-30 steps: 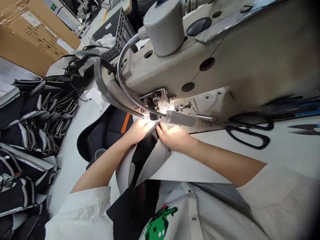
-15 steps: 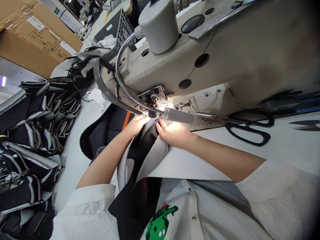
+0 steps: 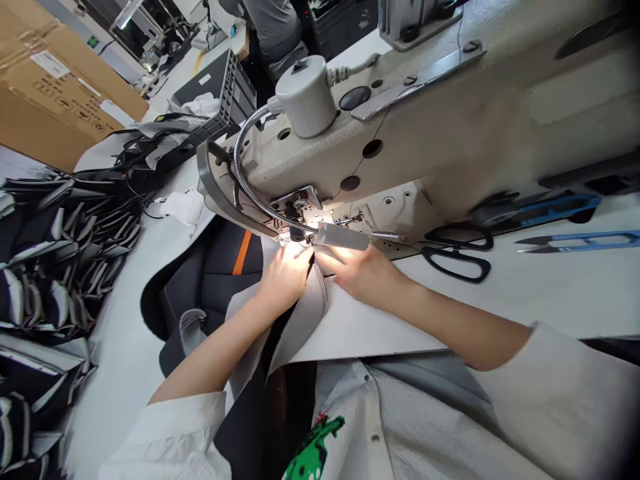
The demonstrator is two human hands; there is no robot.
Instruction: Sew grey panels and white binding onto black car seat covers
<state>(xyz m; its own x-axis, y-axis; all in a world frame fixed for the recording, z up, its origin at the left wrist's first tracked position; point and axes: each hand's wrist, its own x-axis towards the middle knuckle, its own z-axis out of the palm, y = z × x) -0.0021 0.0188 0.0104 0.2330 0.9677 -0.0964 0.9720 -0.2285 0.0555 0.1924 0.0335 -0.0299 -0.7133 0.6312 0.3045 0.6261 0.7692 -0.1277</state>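
Observation:
The black and grey fabric piece (image 3: 303, 318) runs from my lap up to the needle area of a sewing machine (image 3: 425, 127). My left hand (image 3: 285, 279) is closed on this fabric just in front of the lit needle area, its back hiding part of the black surface. Across from it, my right hand (image 3: 373, 275) holds the fabric's right edge by the needle, fingers curled. Some of its fingertips are behind the small lamp head (image 3: 343, 236). Left of my left hand, a black padded cover with an orange stripe (image 3: 242, 253) lies on the table.
Black-handled scissors (image 3: 457, 263) and blue thread snips (image 3: 580, 241) lie at the right. Stacked dark fabric pieces (image 3: 60, 267) crowd the left side. A cardboard box (image 3: 60, 100) and a grey crate (image 3: 227, 93) stand behind. Another person (image 3: 275, 30) sits at the back.
My left hand has moved forward and right over the fabric, covering more of it. My right hand has shifted slightly right, its fingers further under the lamp. The camera view has also shifted.

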